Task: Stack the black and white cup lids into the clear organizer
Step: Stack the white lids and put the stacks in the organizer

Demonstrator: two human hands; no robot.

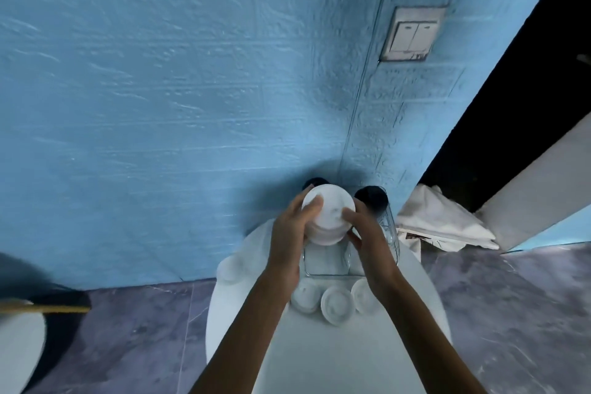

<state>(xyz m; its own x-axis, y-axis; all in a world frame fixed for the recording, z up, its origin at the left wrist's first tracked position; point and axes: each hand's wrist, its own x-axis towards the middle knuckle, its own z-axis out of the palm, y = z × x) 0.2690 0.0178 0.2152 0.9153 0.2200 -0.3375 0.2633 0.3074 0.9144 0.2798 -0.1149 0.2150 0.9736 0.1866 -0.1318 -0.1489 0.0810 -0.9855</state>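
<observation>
Both my hands hold a stack of white cup lids [329, 211] above the clear organizer [326, 262] on the round white table [335, 355]. My left hand [289, 233] grips the stack's left side, with its fingers curled over the top lid. My right hand [367, 233] grips the right side. Black lids [374, 198] show at the back right inside the organizer, and another black one [313, 182] peeks out behind the stack. Three loose white lids [335, 302] lie in a row in front of the organizer. One more white lid [232, 267] lies at the table's left edge.
A blue textured wall rises right behind the table, with a light switch [412, 33] high on the right. A white cloth bag [441, 221] lies on the floor to the right. Grey marble floor surrounds the table, and a dark chair edge [48, 307] shows at the left.
</observation>
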